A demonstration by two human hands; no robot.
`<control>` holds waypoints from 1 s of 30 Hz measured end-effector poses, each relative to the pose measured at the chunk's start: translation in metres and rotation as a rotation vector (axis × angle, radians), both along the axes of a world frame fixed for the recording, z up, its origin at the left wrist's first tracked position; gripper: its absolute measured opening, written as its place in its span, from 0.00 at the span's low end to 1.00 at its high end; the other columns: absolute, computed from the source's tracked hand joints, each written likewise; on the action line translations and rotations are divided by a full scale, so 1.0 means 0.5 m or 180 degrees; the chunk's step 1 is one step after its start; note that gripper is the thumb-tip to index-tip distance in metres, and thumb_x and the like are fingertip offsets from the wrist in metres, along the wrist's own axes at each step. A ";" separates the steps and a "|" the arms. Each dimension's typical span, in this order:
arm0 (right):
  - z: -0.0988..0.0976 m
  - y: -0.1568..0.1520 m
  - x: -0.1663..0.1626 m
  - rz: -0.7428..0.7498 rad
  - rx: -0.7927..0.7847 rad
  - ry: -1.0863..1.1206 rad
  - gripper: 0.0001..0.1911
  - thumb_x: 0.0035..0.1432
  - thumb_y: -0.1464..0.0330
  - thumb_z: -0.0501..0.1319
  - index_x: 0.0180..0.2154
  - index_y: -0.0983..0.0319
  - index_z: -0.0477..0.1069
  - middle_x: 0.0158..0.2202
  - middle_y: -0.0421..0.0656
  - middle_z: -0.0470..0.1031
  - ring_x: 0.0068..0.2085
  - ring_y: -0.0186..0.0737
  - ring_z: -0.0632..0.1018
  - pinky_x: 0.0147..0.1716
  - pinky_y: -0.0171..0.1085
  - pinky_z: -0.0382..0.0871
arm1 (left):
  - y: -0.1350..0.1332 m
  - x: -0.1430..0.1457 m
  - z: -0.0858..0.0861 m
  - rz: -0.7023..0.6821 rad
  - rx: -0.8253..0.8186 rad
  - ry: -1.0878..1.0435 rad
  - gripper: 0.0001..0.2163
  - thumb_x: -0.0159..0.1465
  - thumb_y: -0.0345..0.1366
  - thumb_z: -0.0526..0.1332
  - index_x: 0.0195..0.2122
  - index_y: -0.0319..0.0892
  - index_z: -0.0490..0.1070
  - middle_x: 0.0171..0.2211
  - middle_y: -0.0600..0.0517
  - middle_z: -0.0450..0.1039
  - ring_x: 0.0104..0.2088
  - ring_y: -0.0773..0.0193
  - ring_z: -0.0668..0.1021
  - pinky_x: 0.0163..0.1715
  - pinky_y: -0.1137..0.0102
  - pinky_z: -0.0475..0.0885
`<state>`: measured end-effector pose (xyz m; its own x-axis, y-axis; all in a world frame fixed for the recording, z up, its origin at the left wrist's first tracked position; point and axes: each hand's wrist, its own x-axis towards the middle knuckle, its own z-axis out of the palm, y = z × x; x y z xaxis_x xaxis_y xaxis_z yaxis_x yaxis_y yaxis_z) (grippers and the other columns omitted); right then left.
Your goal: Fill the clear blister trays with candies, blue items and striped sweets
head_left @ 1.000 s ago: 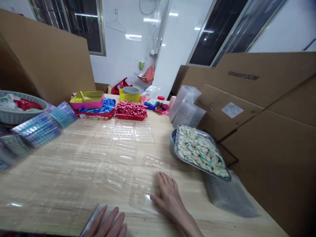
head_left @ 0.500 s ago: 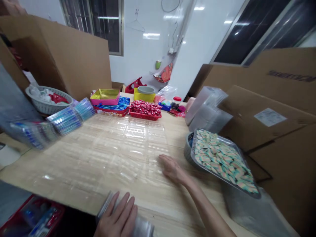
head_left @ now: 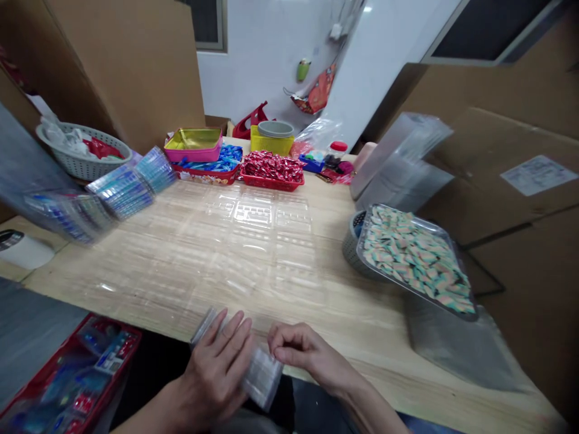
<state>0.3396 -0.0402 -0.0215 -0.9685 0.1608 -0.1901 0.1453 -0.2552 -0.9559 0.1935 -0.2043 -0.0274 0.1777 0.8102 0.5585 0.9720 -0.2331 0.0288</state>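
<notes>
At the table's near edge, my left hand (head_left: 215,377) holds a stack of clear plastic trays (head_left: 263,375), its fingers laid across the top. My right hand (head_left: 312,355) is closed in a pinch at the right edge of that stack, thumb against forefinger. What lies between those fingertips is too thin to make out clearly, but it appears to be a tray's edge. Beyond both hands, several clear plastic trays (head_left: 292,238) lie flat in rows on the wooden table (head_left: 335,241).
A tray of striped pastel pieces (head_left: 416,259) rests tilted on a grey basket at right. At the back stand a red tray of red-wrapped pieces (head_left: 274,169) and a pink tin (head_left: 193,144). Filled packs (head_left: 121,191) stand left. A red crate (head_left: 67,374) sits low left.
My right hand has come back from the flat trays to the stack's edge and closed in a pinch. My left hand stays on the stack. The view has tilted downward.
</notes>
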 end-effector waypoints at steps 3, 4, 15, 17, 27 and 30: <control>-0.004 -0.015 0.007 -0.0184 -0.0013 -0.0045 0.22 0.53 0.52 0.63 0.23 0.64 0.65 0.25 0.37 0.61 0.29 0.33 0.61 0.29 0.34 0.53 | -0.003 -0.004 0.006 -0.0145 -0.0112 -0.0021 0.19 0.57 0.29 0.54 0.49 0.27 0.68 0.51 0.34 0.71 0.60 0.41 0.62 0.56 0.45 0.61; -0.003 -0.022 0.011 -0.0246 0.0088 -0.0088 0.21 0.54 0.53 0.62 0.23 0.64 0.64 0.25 0.37 0.60 0.29 0.33 0.61 0.29 0.34 0.52 | -0.003 -0.006 0.008 -0.0179 -0.0135 -0.0012 0.19 0.57 0.29 0.54 0.49 0.27 0.68 0.51 0.35 0.71 0.60 0.42 0.62 0.57 0.45 0.60; -0.039 -0.020 0.079 -0.0999 0.0566 -0.0511 0.20 0.60 0.53 0.54 0.26 0.61 0.59 0.25 0.37 0.58 0.29 0.34 0.60 0.30 0.34 0.54 | -0.007 0.005 0.008 -0.0704 -0.0288 0.0155 0.18 0.58 0.29 0.51 0.48 0.30 0.69 0.49 0.37 0.73 0.59 0.42 0.64 0.56 0.43 0.60; -0.047 -0.003 0.085 -0.1074 0.0414 -0.0535 0.20 0.57 0.53 0.57 0.24 0.62 0.60 0.24 0.37 0.59 0.28 0.34 0.61 0.30 0.34 0.54 | -0.007 0.011 0.006 -0.0743 -0.0288 0.0091 0.18 0.59 0.30 0.51 0.48 0.30 0.69 0.48 0.37 0.73 0.58 0.43 0.65 0.57 0.43 0.60; -0.090 0.189 0.161 -0.1228 0.0263 -0.1008 0.20 0.42 0.53 0.65 0.19 0.62 0.64 0.20 0.37 0.61 0.23 0.33 0.62 0.27 0.35 0.59 | -0.015 -0.019 0.002 -0.0659 -0.0320 -0.0089 0.21 0.57 0.29 0.51 0.52 0.31 0.66 0.50 0.37 0.72 0.57 0.45 0.67 0.57 0.42 0.59; -0.086 0.217 0.160 -0.1773 0.1803 -0.1299 0.21 0.40 0.51 0.64 0.19 0.62 0.66 0.20 0.40 0.65 0.23 0.36 0.64 0.25 0.36 0.57 | -0.017 -0.030 0.002 -0.0550 -0.0243 -0.0063 0.21 0.56 0.29 0.53 0.52 0.30 0.66 0.51 0.36 0.71 0.58 0.44 0.66 0.57 0.42 0.60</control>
<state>0.4195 0.0684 -0.0645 -0.5961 0.7623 -0.2521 0.4977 0.1045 -0.8610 0.1786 -0.2127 -0.0263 0.3075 0.8087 0.5014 0.9168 -0.3929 0.0715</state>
